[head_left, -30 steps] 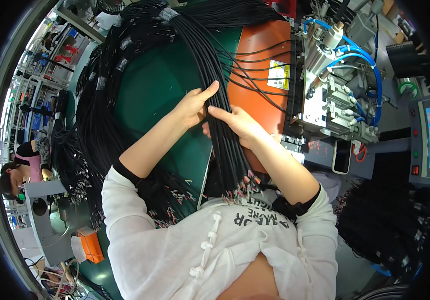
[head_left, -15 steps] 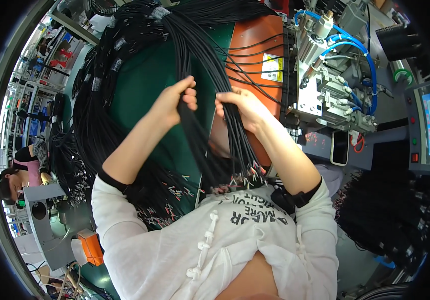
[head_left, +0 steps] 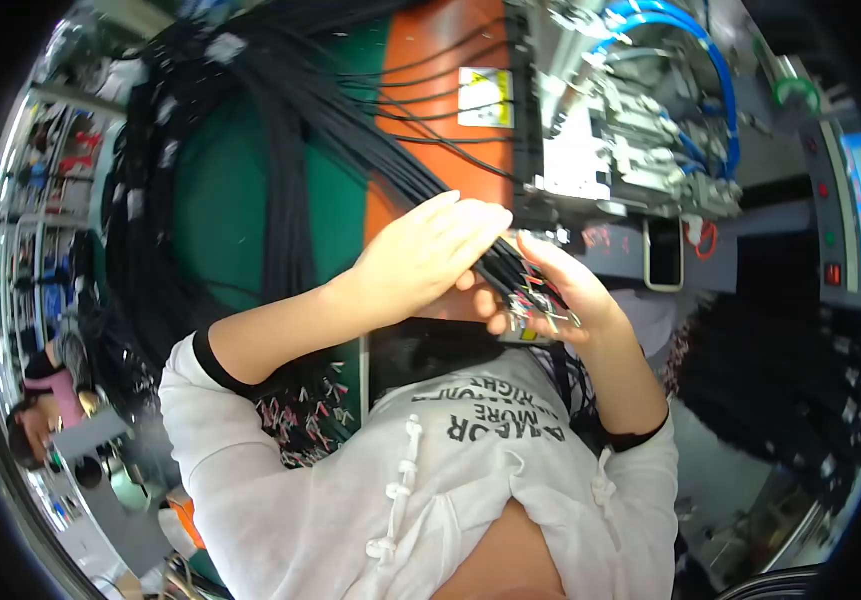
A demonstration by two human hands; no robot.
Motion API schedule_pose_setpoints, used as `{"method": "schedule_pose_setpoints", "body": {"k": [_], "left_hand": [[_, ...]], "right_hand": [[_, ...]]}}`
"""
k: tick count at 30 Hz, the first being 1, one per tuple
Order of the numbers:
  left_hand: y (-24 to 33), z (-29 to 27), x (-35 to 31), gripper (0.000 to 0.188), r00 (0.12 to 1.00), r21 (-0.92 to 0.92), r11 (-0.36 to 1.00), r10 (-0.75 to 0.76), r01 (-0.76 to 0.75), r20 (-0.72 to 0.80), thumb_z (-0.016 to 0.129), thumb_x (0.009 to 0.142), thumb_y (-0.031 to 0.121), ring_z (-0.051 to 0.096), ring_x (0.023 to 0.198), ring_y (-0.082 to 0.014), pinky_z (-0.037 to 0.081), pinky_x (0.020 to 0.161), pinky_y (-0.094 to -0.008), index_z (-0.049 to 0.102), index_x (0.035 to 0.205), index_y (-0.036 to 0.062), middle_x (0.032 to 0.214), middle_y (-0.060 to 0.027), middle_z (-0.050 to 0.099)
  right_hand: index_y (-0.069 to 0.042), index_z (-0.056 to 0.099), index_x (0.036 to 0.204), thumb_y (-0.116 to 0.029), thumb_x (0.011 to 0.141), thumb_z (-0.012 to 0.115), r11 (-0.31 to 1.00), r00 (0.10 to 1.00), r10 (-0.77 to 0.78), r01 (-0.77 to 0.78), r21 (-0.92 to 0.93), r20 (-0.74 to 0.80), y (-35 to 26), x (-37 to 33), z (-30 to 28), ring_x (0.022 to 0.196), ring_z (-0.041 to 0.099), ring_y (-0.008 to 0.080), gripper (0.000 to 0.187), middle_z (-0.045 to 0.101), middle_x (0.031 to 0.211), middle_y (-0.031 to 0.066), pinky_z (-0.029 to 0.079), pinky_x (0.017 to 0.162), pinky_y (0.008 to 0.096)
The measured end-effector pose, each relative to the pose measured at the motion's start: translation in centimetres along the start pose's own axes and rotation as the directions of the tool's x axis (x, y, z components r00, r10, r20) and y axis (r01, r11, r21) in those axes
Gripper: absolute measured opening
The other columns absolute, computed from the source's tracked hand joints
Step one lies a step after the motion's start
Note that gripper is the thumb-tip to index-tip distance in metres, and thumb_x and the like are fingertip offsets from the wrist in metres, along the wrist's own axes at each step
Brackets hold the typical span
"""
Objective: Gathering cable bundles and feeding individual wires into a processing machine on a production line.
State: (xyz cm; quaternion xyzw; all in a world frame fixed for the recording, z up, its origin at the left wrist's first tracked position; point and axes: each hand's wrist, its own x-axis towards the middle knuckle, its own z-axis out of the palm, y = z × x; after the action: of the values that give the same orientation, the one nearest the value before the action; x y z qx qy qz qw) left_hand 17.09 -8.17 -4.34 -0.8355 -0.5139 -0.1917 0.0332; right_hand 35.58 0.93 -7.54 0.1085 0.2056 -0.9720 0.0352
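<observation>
While both hands meet at frame centre, the thick bundle of black insulated cables point(head_left: 370, 150) runs from 11 o'clock down to them, its stripped ends with coloured wire tips point(head_left: 535, 300) fanning out just right of centre. Judged soft and floppy, fairly heavy as a mass, the single strands light; the fine tips look easy to bend, so best gripped on the black jacket just behind the tips. Left hand point(head_left: 430, 255) lies flat over the bundle, fingers nearly straight and together, pressing rather than clenching. Right hand point(head_left: 560, 290) cups under the ends, fingers half curled around them, thumb up. Bundle hangs over a green and orange table point(head_left: 220, 200). At 1 o'clock, grey metal machine with blue air hoses point(head_left: 640, 130). At 3 o'clock, control panel with screen point(head_left: 850, 200). At 8 o'clock, another person point(head_left: 45, 400) among shelves.
</observation>
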Motion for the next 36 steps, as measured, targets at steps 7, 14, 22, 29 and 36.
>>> {"method": "schedule_pose_setpoints", "body": {"k": [7,14,22,29,36], "left_hand": [[-0.3,2.4,3.1,0.041,0.962,-0.091,0.974,0.186,-0.207,-0.202,0.06,0.071,0.009,0.061,0.078,-0.0242,0.051,0.07,-0.0345,0.058,0.11,-0.0024,0.091,-0.0117,0.06],[-0.6,3.5,4.1,0.031,0.969,-0.132,0.967,0.201,-0.22,-0.143,0.064,0.068,0.012,0.058,0.058,-0.0185,0.043,0.049,-0.0293,0.063,0.096,-0.0004,0.073,-0.0074,0.059],[-0.7,3.2,4.9,0.024,0.964,-0.256,0.948,0.131,-0.19,-0.231,0.07,0.067,0.015,0.06,0.059,-0.0196,0.045,0.05,-0.0263,0.063,0.085,0.0017,0.073,-0.0084,0.06],[0.1,1.4,4.9,0.018,0.859,-0.206,0.954,0.088,-0.219,-0.504,0.069,0.069,0.006,0.063,0.069,-0.0211,0.051,0.057,-0.0254,0.065,0.086,0.0012,0.086,-0.0129,0.065],[0.5,1.7,6.1,0.024,0.981,-0.23,0.973,-0.034,-0.012,-0.193,0.074,0.073,0.011,0.065,0.073,-0.021,0.051,0.058,-0.0261,0.064,0.092,-0.0009,0.096,-0.0144,0.062]], "right_hand": [[0.01,0.051,0.119,-0.052,0.098,0.028,0.803,0.885,-0.439,0.309,-0.51,-0.156,-0.9,-6.9,1.4,0.101,0.062,0.0301,0.069,0.063,0.105,0.0183,0.05,0.088,0.0395],[0.002,0.063,0.109,-0.023,0.088,0.064,0.348,0.534,-0.817,0.158,-0.924,-0.217,-0.1,-5.9,-1.6,0.091,0.063,0.0249,0.032,0.065,0.105,0.0163,0.049,0.083,0.0372],[0.002,0.064,0.099,-0.008,0.082,0.068,-0.168,0.467,-0.796,0.441,-0.882,0.385,-0.5,-4.4,-3.9,0.084,0.06,0.0199,0.021,0.063,0.094,0.013,0.045,0.073,0.0297],[0.003,0.063,0.093,-0.014,0.086,0.064,0.189,0.299,-0.954,0.518,-0.834,-0.031,0.1,-3.2,-2.8,0.082,0.054,0.0172,0.018,0.058,0.089,0.0116,0.043,0.074,0.0279],[0.002,0.062,0.094,-0.011,0.085,0.065,0.113,0.303,-0.953,0.395,-0.912,0.014,-0.7,-3.0,-1.1,0.078,0.055,0.0171,0.016,0.059,0.088,0.0116,0.044,0.071,0.0273]]}}
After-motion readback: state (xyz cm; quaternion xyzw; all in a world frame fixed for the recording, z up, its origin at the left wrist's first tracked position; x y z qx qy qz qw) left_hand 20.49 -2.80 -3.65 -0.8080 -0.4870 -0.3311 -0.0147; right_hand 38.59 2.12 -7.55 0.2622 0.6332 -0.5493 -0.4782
